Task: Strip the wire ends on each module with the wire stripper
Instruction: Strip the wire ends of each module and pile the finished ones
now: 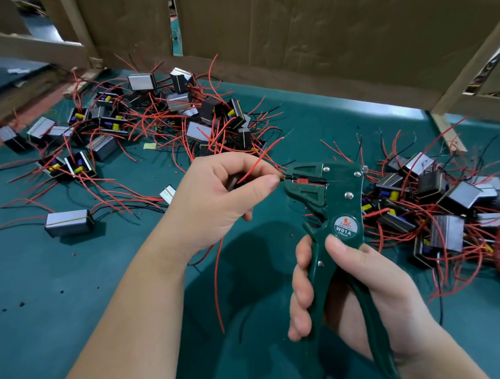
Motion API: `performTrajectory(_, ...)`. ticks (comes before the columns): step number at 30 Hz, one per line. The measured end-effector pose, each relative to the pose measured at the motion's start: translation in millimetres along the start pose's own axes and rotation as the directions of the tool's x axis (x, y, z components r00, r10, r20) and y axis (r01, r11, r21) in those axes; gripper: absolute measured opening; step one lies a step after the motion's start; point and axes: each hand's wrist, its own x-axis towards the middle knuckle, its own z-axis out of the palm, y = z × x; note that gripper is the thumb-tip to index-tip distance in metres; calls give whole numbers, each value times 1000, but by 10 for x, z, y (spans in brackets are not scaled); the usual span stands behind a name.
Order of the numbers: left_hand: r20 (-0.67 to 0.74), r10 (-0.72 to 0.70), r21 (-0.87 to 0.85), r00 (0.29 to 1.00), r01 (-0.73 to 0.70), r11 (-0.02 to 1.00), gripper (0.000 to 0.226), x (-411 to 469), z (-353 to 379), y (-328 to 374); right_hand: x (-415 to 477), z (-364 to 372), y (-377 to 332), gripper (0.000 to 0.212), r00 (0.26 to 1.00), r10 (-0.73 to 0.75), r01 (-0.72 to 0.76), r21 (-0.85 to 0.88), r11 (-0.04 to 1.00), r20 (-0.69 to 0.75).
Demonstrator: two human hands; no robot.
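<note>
Over table (62, 265), left hand (213, 193) pinches wire (259, 157), right hand (353, 292) grips stripper (330, 191)

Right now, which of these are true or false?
1. The right hand holds the stripper. True.
2. The left hand is empty. False: it holds a red wire by the stripper's head.
3. Modules lie on both sides of the hands. True.
4. The mat is red. False: it is green.
</note>
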Motion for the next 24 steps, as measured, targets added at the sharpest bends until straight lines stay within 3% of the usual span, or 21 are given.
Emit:
performTrajectory(3,-34,-60,-59,998,58,997,12,12,-8,-31,19,82,36,48,986,-8,13,28,1000,-168)
performTrajectory(6,6,-190,-91,982,190,978,29,27,31,-72,65,90,28,41,947,-17,38,60,997,-321)
performTrajectory(8,36,-257,-8,966,258,966,38,28,86,-100,94,64,18,33,952,-60,90,90,992,-300)
performTrajectory(11,3,-259,0,966,259,966,32,40,102,-122,111,32,13,37,961,-138,165,97,981,-238)
performTrajectory(14,-35,-271,-171,962,261,950,32,47,121,-114,94,28,54,55,980,-140,156,110,982,-139)
performTrajectory(17,48,-313,-370,948,308,876,29,8,223,-73,98,89,126,68,994,-107,107,109,988,-4)
performTrajectory(20,96,-370,-318,924,381,868,25,6,283,-82,106,120,165,77,993,-121,122,57,991,-19)
performTrajectory(24,-44,-216,-338,975,189,922,22,79,209,-137,78,50,129,72,954,-260,265,10,964,-146)
